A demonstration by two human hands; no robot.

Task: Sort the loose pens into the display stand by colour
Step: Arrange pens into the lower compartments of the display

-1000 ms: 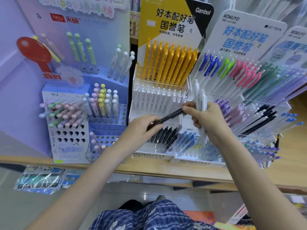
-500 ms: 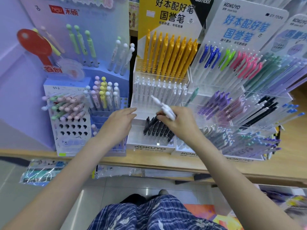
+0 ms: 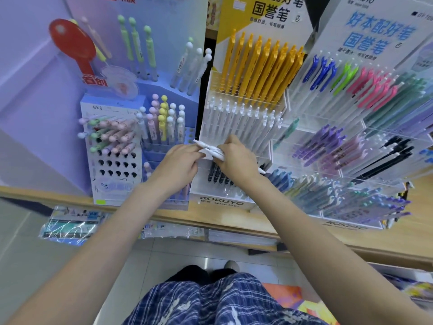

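My right hand grips a small bunch of white pens that lie across, tips pointing left. My left hand reaches in from the left and its fingertips pinch the bunch near its left end. Both hands hover in front of the clear Kokuyo display stand. Its tiers hold yellow pens at the top, white pens in the middle and black pens at the bottom, partly hidden by my right hand.
A second clear stand to the right holds blue, green, pink, purple and black pens in fanned rows. A blue cardboard stand with pastel pens is on the left. All stand on a wooden shelf; plastic-wrapped packs hang below it.
The black pen held a second ago went into the bottom tier. My right hand has moved left with the white pens, and my left hand has come over and taken hold of them.
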